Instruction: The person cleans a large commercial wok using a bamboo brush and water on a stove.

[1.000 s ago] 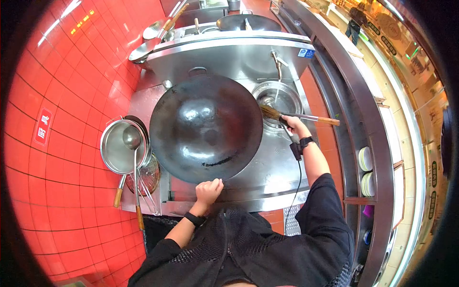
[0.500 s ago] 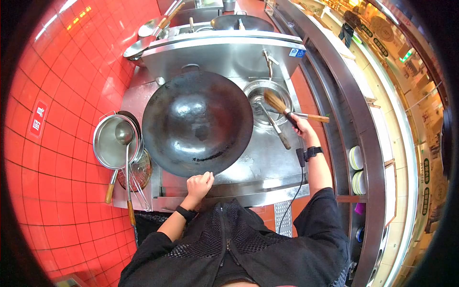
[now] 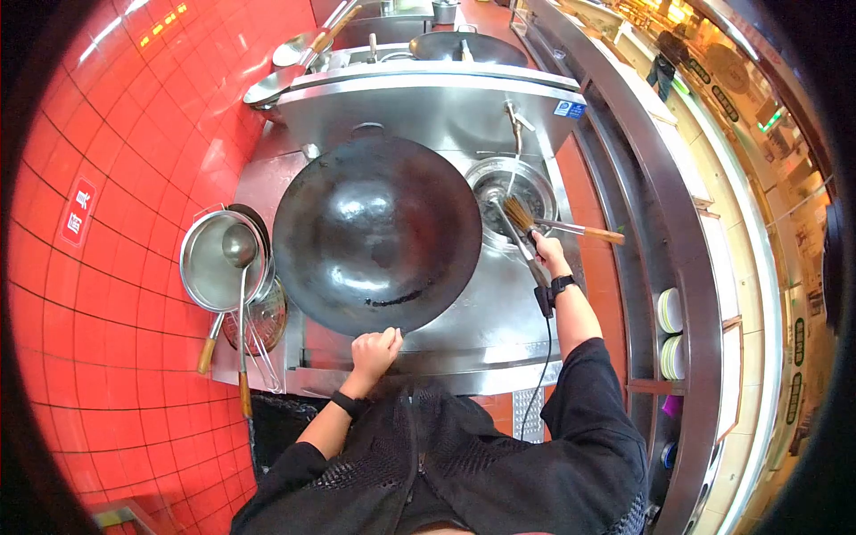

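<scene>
On the red tiled wall (image 3: pixel 134 294) left of the wok (image 3: pixel 379 236), a red sign (image 3: pixel 78 211) carries pale characters too small to read; farther up that wall glow blurred yellow characters (image 3: pixel 164 25). A blue label (image 3: pixel 569 110) with a white mark sits on the steel panel (image 3: pixel 419 105) beyond the wok, its small print illegible. Far to the wok's right, dark oval signs (image 3: pixel 799 342) bear characters, also unreadable.

The wok is wide, dark and glossy, with bright reflections, a reddish sheen and a rough black streak toward its near rim. The left hand (image 3: pixel 374 352) is curled closed on that near edge; what the fingers wrap is hidden. Right of the wok, the right hand (image 3: pixel 550 254) grips a brush (image 3: pixel 519 216), its tan bristles fanned over a round metal basin (image 3: pixel 537 183).
</scene>
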`<state>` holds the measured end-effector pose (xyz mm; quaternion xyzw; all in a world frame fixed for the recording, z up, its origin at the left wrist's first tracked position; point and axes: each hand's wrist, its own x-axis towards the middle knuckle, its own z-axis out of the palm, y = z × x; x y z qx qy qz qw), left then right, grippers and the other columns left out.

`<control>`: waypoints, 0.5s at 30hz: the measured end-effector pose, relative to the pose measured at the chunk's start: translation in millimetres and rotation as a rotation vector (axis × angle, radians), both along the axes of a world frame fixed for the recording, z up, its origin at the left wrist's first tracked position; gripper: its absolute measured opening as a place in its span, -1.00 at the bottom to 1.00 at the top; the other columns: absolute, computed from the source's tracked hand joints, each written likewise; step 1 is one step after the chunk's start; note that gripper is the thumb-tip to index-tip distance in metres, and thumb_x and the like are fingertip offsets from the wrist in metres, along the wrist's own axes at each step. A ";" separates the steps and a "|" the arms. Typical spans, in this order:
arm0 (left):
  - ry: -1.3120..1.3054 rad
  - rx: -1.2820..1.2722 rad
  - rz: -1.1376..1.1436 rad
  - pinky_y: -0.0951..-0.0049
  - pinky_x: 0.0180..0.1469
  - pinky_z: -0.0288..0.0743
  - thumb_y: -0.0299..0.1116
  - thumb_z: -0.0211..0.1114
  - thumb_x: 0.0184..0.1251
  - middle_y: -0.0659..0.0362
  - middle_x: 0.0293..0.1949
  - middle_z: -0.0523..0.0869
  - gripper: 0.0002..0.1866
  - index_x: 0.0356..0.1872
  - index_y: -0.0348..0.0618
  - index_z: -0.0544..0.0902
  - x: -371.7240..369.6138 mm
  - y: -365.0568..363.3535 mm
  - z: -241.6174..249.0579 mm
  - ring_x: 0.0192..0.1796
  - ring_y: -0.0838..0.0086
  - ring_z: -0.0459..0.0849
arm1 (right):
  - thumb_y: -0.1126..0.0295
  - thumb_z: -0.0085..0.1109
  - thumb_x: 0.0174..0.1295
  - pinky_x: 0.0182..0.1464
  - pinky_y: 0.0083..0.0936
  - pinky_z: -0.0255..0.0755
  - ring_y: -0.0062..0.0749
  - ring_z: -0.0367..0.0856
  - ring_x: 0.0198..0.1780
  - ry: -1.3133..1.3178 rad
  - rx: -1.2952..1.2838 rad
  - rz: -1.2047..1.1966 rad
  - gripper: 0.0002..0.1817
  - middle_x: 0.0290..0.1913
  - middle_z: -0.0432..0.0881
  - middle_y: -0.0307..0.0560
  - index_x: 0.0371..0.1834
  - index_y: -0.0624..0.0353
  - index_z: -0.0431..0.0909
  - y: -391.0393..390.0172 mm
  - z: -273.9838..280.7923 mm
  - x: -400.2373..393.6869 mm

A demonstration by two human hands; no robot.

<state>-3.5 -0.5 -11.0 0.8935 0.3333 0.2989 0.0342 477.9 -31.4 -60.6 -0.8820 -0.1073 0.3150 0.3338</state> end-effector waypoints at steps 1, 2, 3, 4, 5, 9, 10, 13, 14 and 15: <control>-0.008 -0.006 -0.002 0.25 -0.67 0.35 -0.26 0.29 0.17 0.16 -0.82 0.44 -0.66 -0.73 -0.01 0.40 -0.3 0.1 -2.5 -0.76 0.25 0.48 | -0.15 0.14 0.15 -0.37 -0.37 0.48 -0.26 0.65 -0.49 -0.158 -0.072 0.046 -0.39 -0.50 0.66 0.04 -0.41 0.33 0.66 5.1 -4.2 -1.4; -0.014 -0.015 -0.006 0.25 -0.67 0.34 -0.26 0.30 0.16 0.17 -0.82 0.44 -0.66 -0.73 0.00 0.39 -1.5 -0.7 -4.3 -0.76 0.26 0.47 | -0.16 0.10 0.16 -0.24 -0.35 0.51 -0.21 0.71 -0.39 -0.313 -0.146 0.091 -0.37 -0.44 0.69 0.08 -0.36 0.35 0.67 8.8 -7.3 -5.3; 0.002 -0.020 -0.003 0.26 -0.67 0.34 -0.26 0.30 0.16 0.17 -0.82 0.43 -0.66 -0.74 -0.01 0.39 -2.5 -1.3 -3.9 -0.76 0.27 0.46 | -0.12 0.06 0.19 -0.12 -0.27 0.51 -0.12 0.72 -0.20 -0.212 -0.227 0.147 -0.38 -0.36 0.71 0.13 -0.30 0.35 0.68 15.9 36.7 -26.1; 0.005 -0.019 -0.003 0.26 -0.67 0.34 -0.26 0.30 0.16 0.17 -0.82 0.43 -0.66 -0.74 -0.01 0.39 -1.9 -0.7 -3.9 -0.76 0.27 0.46 | -0.12 0.06 0.19 -0.12 -0.27 0.51 -0.12 0.72 -0.20 -0.209 -0.226 0.148 -0.38 -0.36 0.71 0.13 -0.30 0.35 0.68 25.5 26.9 -20.3; 0.003 -0.021 -0.010 0.26 -0.67 0.34 -0.26 0.29 0.16 0.17 -0.82 0.43 -0.65 -0.74 -0.01 0.38 -1.7 -1.0 -2.7 -0.76 0.27 0.47 | -0.12 0.04 0.19 -0.13 -0.26 0.50 -0.09 0.71 -0.19 -0.247 -0.216 0.175 -0.38 -0.34 0.71 0.15 -0.29 0.35 0.68 35.8 20.2 -21.0; 0.005 -0.027 -0.016 0.29 -0.66 0.32 -0.28 0.28 0.17 0.18 -0.82 0.41 -0.64 -0.76 -0.01 0.36 -1.9 -1.7 1.5 -0.76 0.31 0.46 | -0.06 0.05 0.15 -0.12 -0.24 0.48 -0.02 0.69 -0.13 -0.133 -0.145 0.155 -0.43 -0.28 0.70 0.20 -0.28 0.34 0.67 66.9 -21.5 -2.8; 0.008 -0.033 -0.026 0.30 -0.66 0.31 -0.29 0.28 0.16 0.18 -0.82 0.40 -0.64 -0.76 -0.01 0.36 -1.8 -1.2 1.7 -0.76 0.32 0.45 | -0.04 0.06 0.14 -0.13 -0.25 0.48 -0.02 0.69 -0.13 -0.103 -0.104 0.108 -0.45 -0.28 0.70 0.20 -0.27 0.34 0.67 73.0 -34.9 2.6; -0.016 -0.021 -0.033 0.31 -0.66 0.29 -0.31 0.29 0.15 0.19 -0.82 0.38 -0.64 -0.76 0.00 0.35 -1.0 -0.2 2.8 -0.76 0.33 0.43 | 0.00 0.07 0.12 -0.10 -0.25 0.48 -0.03 0.69 -0.10 -0.059 -0.060 0.066 -0.47 -0.25 0.70 0.20 -0.26 0.36 0.66 84.0 -77.3 27.8; -0.010 -0.016 -0.033 0.31 -0.66 0.29 -0.31 0.30 0.15 0.19 -0.82 0.38 -0.64 -0.76 0.00 0.35 -1.3 -0.7 2.2 -0.77 0.33 0.42 | 0.00 0.07 0.12 -0.11 -0.25 0.48 -0.04 0.69 -0.12 -0.041 -0.062 0.007 -0.47 -0.26 0.70 0.19 -0.27 0.36 0.66 86.0 -97.4 38.0; -0.007 -0.022 -0.035 0.31 -0.66 0.29 -0.31 0.30 0.15 0.19 -0.82 0.38 -0.64 -0.76 0.00 0.35 -1.7 -1.1 1.5 -0.77 0.33 0.42 | -0.02 0.07 0.14 -0.17 -0.27 0.48 -0.08 0.71 -0.21 -0.072 -0.091 0.019 -0.47 -0.29 0.70 0.13 -0.29 0.34 0.66 80.3 -85.2 35.2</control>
